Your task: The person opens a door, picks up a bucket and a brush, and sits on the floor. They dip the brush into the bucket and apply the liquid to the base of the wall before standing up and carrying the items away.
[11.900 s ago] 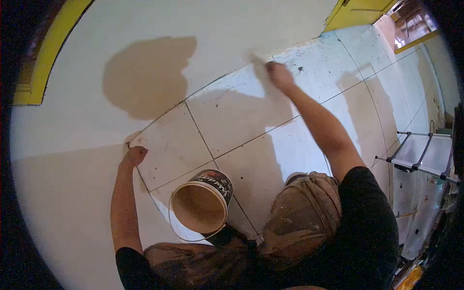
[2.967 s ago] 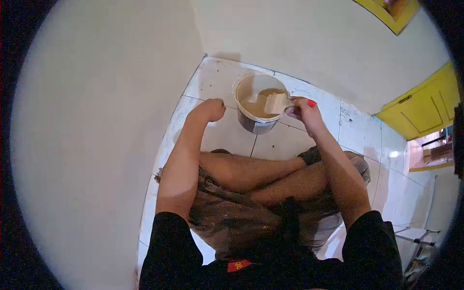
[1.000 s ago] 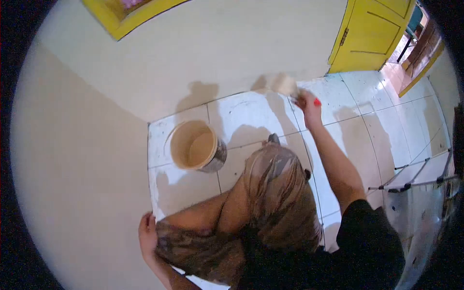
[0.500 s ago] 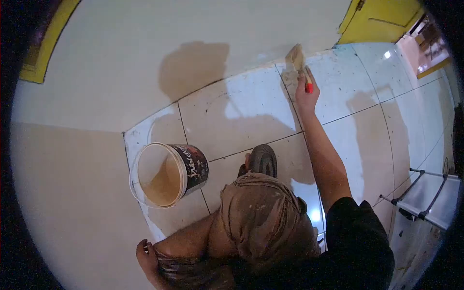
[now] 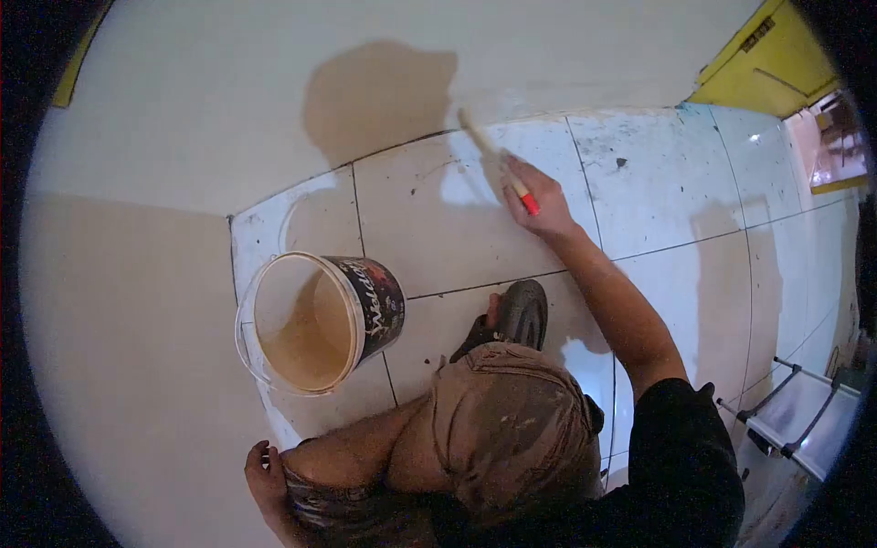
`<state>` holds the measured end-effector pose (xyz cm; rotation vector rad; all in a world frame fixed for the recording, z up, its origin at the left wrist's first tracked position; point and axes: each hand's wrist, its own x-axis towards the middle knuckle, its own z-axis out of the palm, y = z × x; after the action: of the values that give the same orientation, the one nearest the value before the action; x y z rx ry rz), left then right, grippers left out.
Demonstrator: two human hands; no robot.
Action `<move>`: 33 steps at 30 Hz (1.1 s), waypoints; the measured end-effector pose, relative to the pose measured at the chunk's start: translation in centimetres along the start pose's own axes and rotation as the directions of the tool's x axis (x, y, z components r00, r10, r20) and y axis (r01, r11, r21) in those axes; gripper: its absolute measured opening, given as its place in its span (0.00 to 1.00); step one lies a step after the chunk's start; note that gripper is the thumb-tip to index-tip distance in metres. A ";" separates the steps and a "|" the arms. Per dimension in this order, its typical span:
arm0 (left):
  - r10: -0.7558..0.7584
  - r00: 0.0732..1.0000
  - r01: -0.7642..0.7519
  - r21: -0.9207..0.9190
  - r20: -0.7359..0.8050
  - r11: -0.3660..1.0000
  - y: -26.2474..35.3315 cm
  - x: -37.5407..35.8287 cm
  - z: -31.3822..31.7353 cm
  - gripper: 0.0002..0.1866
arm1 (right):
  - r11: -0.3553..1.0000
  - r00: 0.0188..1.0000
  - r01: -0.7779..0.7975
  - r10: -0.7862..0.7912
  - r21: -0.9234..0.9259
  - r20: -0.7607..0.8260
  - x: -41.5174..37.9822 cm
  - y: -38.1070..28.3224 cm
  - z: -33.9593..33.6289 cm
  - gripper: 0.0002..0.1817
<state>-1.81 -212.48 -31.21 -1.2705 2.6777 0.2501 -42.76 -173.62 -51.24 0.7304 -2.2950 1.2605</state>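
The right hand (image 5: pixel 537 203) grips a paintbrush (image 5: pixel 498 164) — its bristles at the foot of the wall (image 5: pixel 548 55). The left hand (image 5: pixel 265 475) rests curled on the thigh, holding nothing, near the paint bucket (image 5: pixel 315 320).

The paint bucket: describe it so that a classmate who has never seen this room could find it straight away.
Start where the two walls meet at the corner of the tiled floor. The bucket stands on the tiles there, just ahead of the person's bent knee. It is the only tub in sight: white rim, dark label, tan paint inside.
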 end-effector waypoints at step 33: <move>-0.033 0.999 0.035 -0.054 0.041 0.998 -0.9 0.6 0.3 0.15 | 0.920 0.848 -0.377 0.296 -0.109 -0.439 -0.8 5.4 -8.8 0.16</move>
<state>-1.50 -213.44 -31.73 -1.3104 2.6304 0.3425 -44.57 -163.41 -50.69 -0.0268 -2.1930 1.1748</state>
